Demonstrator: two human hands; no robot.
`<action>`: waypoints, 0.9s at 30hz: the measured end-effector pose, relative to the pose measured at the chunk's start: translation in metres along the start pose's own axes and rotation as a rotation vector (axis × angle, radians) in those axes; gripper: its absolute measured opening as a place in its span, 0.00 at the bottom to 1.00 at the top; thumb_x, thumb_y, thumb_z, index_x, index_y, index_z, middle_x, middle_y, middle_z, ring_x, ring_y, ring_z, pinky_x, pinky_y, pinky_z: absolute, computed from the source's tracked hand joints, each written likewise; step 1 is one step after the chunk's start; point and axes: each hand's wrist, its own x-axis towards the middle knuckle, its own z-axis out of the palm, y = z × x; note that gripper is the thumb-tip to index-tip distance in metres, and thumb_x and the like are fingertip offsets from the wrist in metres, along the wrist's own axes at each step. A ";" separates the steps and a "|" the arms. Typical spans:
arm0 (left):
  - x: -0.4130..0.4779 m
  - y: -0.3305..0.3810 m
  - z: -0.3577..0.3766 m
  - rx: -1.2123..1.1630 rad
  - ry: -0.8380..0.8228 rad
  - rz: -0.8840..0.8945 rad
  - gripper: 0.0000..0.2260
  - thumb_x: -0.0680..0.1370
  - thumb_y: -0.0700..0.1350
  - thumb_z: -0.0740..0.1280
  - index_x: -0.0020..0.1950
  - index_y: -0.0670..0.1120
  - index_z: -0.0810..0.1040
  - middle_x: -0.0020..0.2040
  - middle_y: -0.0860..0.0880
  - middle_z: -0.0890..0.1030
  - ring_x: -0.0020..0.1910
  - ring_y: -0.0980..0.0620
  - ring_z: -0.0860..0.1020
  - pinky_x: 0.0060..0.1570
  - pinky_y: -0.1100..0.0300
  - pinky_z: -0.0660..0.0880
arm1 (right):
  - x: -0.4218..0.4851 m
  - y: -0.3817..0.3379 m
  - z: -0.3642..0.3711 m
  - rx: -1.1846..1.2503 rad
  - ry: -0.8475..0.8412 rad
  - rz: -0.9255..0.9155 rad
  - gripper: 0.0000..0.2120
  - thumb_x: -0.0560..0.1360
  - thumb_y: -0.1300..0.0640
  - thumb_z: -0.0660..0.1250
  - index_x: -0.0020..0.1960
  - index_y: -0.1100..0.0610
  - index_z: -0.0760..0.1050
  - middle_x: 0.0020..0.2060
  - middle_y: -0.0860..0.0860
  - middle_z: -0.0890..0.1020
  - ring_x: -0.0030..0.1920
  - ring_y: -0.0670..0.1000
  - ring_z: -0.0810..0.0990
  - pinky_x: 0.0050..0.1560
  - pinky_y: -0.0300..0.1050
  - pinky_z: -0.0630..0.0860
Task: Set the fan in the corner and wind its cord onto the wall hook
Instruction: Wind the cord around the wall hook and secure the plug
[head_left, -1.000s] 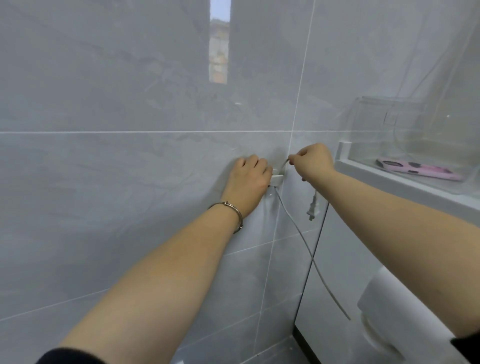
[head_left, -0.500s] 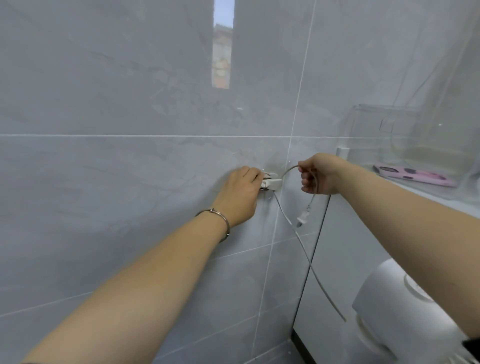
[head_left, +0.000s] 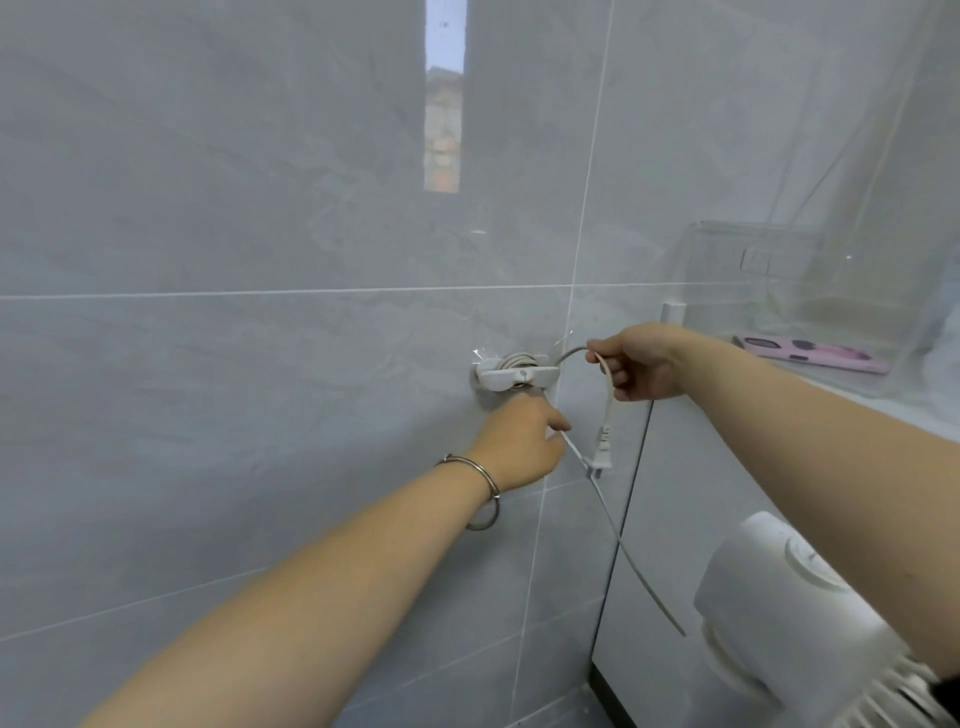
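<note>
A white wall hook (head_left: 514, 375) is stuck on the grey tiled wall, with a few turns of the grey cord (head_left: 623, 545) wound behind its bar. My right hand (head_left: 636, 361) is closed on the cord just right of the hook, and the plug (head_left: 757, 453) dangles below it. My left hand (head_left: 519, 441), with a metal bracelet at the wrist, sits under the hook and pinches the cord where it runs down to the white fan (head_left: 769, 613) at the lower right.
A white ledge (head_left: 914, 405) at the right carries a clear plastic box (head_left: 779, 280) with a pink phone (head_left: 810, 353) in it. A white cabinet front (head_left: 670, 545) meets the tiled wall in the corner.
My left hand has dropped from over the hook to below it, uncovering the wound cord. My right hand has moved right and lower with the plug end.
</note>
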 end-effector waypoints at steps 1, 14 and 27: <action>0.001 0.007 0.003 -0.082 -0.080 -0.064 0.15 0.75 0.39 0.61 0.60 0.43 0.79 0.59 0.46 0.80 0.61 0.49 0.75 0.61 0.60 0.71 | -0.001 0.000 0.001 -0.001 0.002 -0.005 0.15 0.80 0.54 0.60 0.36 0.57 0.72 0.16 0.47 0.65 0.28 0.47 0.60 0.32 0.39 0.63; 0.007 0.031 -0.009 -0.811 -0.193 -0.372 0.07 0.75 0.40 0.68 0.36 0.45 0.76 0.32 0.49 0.81 0.31 0.53 0.76 0.33 0.65 0.75 | -0.001 0.005 0.003 0.027 0.029 -0.026 0.15 0.80 0.55 0.59 0.36 0.57 0.73 0.18 0.47 0.69 0.28 0.47 0.65 0.32 0.40 0.67; 0.019 0.000 -0.051 -0.703 0.251 -0.422 0.13 0.78 0.39 0.64 0.33 0.46 0.73 0.23 0.49 0.71 0.15 0.61 0.66 0.19 0.70 0.63 | 0.003 0.015 0.020 -0.182 0.289 -0.413 0.12 0.76 0.65 0.58 0.57 0.64 0.75 0.48 0.59 0.80 0.45 0.53 0.77 0.39 0.43 0.74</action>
